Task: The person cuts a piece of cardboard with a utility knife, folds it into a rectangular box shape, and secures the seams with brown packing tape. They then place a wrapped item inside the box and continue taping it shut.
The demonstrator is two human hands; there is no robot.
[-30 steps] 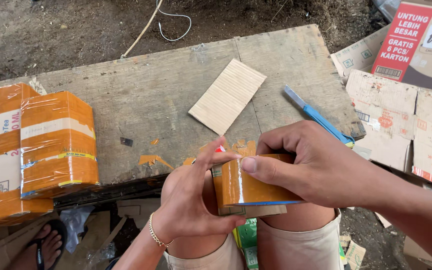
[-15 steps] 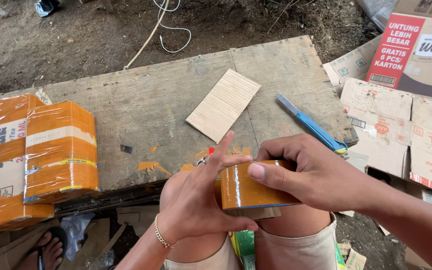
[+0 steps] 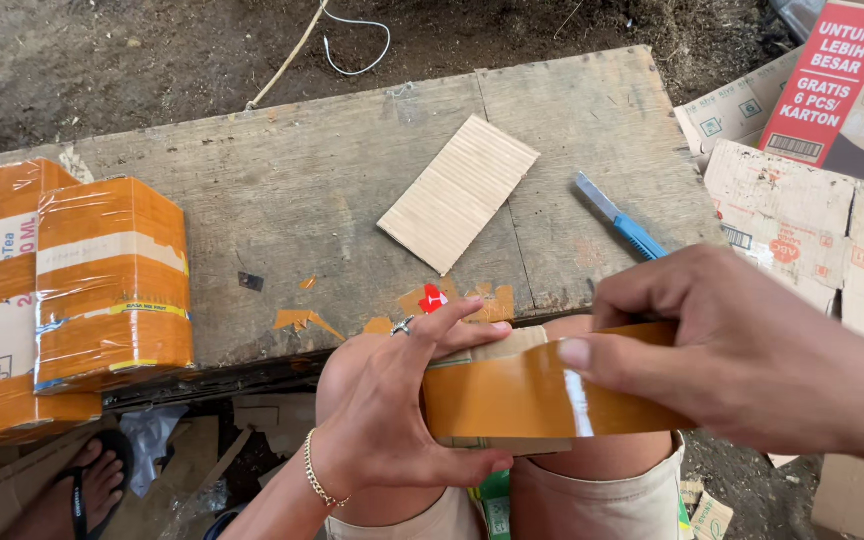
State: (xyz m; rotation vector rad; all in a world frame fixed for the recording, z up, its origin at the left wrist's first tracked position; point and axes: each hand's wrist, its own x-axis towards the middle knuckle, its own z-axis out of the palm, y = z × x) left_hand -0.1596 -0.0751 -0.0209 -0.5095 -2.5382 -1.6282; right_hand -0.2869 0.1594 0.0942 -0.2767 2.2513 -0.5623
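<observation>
Beyond taped packet (image 3: 542,395): cardboard piece (image 3: 459,193), cutter (image 3: 620,217).

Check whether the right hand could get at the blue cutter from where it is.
Probably yes: the cutter lies uncovered on the plank just beyond the right hand, though that hand is gripping the taped packet.

The left hand (image 3: 392,400) sits near centre, fingers spread and thumb curled under, wrist bent upward. The right hand (image 3: 752,360) reaches in from the right, thumb pressing leftward, fingers arched above.
</observation>
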